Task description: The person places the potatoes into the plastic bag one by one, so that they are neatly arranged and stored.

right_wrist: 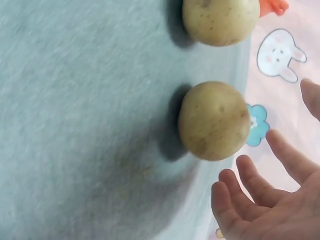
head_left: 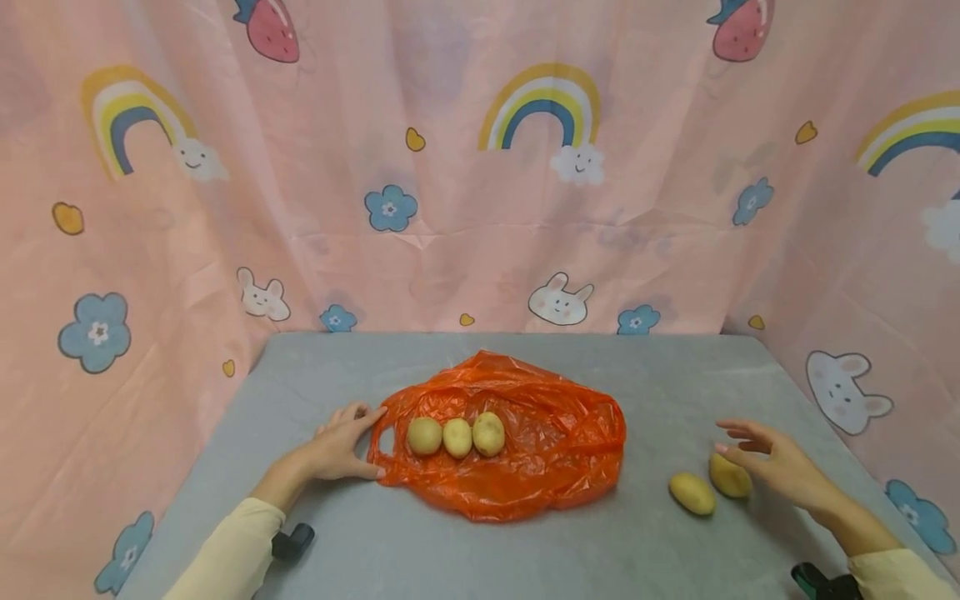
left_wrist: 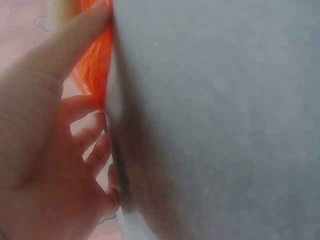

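Note:
An orange plastic bag lies spread out on the grey table, with three potatoes on its left part: one on the left, one in the middle and one on the right. My left hand touches the bag's left end, thumb and fingers spread apart at its edge around the handle hole. To the right, two more potatoes lie on the table, a longish one and a rounder one. Over the rounder one my right hand hovers, fingers apart and holding nothing.
The grey table meets a pink patterned curtain at its back and sides. Dark wrist devices show below both hands, one at the left sleeve and one at the right sleeve.

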`<move>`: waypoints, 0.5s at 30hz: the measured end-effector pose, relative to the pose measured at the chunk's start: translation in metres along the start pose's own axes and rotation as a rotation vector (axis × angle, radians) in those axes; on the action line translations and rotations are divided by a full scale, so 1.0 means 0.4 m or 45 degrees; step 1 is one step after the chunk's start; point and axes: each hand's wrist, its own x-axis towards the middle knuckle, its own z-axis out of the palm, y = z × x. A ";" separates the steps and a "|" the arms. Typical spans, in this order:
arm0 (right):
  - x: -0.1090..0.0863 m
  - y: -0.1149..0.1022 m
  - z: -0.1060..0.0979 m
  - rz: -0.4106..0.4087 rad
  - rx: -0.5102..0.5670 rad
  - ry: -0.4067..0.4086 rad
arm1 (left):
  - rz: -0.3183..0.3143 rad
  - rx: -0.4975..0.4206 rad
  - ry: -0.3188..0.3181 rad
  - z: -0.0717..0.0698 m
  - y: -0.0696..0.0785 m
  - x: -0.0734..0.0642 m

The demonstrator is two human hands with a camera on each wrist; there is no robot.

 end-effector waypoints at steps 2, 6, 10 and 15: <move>0.004 0.010 -0.003 -0.003 -0.019 -0.023 | 0.000 -0.001 0.003 -0.001 0.000 0.002; 0.005 0.033 -0.004 -0.053 -0.037 -0.060 | 0.005 -0.007 0.002 -0.002 0.000 0.003; 0.000 0.048 0.001 -0.104 -0.009 -0.114 | 0.003 -0.008 0.000 -0.002 0.000 0.004; 0.000 0.062 0.003 -0.118 0.016 -0.190 | -0.002 0.001 -0.002 -0.002 -0.002 0.002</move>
